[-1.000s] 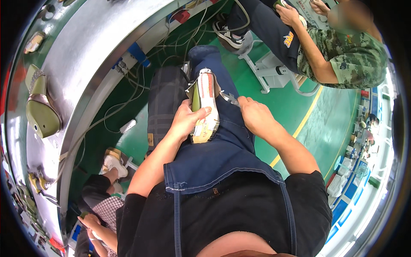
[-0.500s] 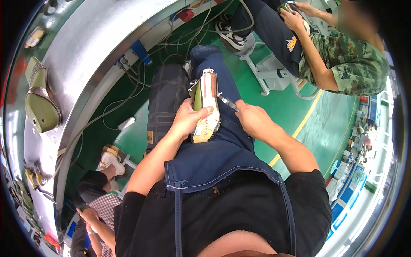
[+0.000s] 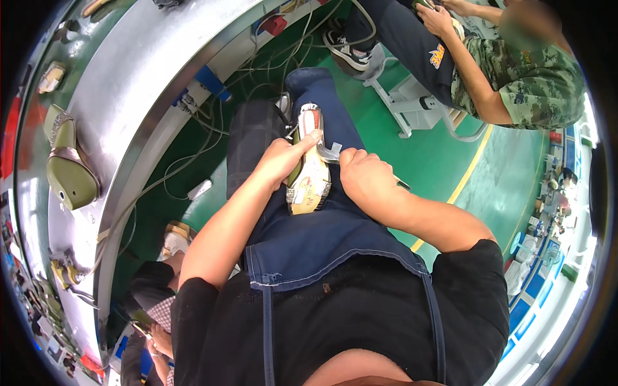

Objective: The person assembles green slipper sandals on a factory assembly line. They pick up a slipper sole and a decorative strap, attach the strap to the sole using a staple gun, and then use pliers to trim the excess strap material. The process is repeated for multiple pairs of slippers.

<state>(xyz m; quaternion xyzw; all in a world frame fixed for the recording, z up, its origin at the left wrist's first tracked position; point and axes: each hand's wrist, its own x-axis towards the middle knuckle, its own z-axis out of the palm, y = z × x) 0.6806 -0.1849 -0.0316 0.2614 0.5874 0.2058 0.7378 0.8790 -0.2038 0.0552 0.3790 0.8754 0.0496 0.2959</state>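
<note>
A shoe under construction (image 3: 311, 177) lies sole side up across my lap, its toe end toward me. The underside is pale, with a red-brown strip near the heel end and olive upper material along its left side. My left hand (image 3: 283, 156) grips the shoe from the left, thumb pressed on the sole. My right hand (image 3: 365, 174) is closed round a metal hand tool (image 3: 329, 153); its curved shiny head rests against or right beside the shoe's right edge. A dark handle end pokes out behind my fist. The tool's exact kind is unclear.
A metal workbench (image 3: 116, 96) curves along the left, bearing an olive shoe (image 3: 72, 161) and pliers (image 3: 67, 273). Cables (image 3: 257, 64) hang and lie beneath it. One person (image 3: 515, 83) sits at upper right by a white stand (image 3: 415, 106), another (image 3: 154, 321) at lower left.
My right hand has turned and moved up and left, bringing the tool's head to the shoe's edge. My left hand has slid up the shoe, its thumb now nearer the heel end.
</note>
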